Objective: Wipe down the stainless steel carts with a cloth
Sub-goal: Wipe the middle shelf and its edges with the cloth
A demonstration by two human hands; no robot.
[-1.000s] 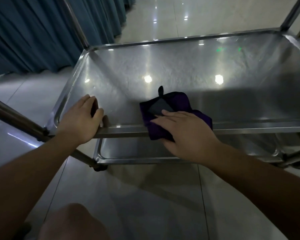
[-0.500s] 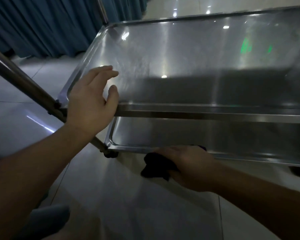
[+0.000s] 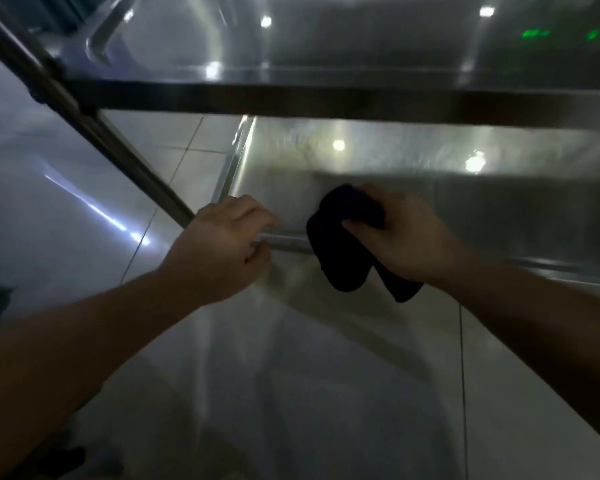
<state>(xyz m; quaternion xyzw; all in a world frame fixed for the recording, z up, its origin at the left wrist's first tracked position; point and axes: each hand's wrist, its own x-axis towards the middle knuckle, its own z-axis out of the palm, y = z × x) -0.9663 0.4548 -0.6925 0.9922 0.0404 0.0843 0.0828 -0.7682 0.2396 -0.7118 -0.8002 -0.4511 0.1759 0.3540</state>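
Head view: the right hand (image 3: 404, 237) grips a dark cloth (image 3: 347, 244), fingers curled round its bunched top at the near edge of the cart's lower shelf (image 3: 413, 174), loose ends drooping over the rim. The left hand (image 3: 222, 247) rests at the shelf's near corner, fingers loosely bent, holding nothing. Soft and light, the cloth probably wipes best flattened under the palm; the steel looks slick.
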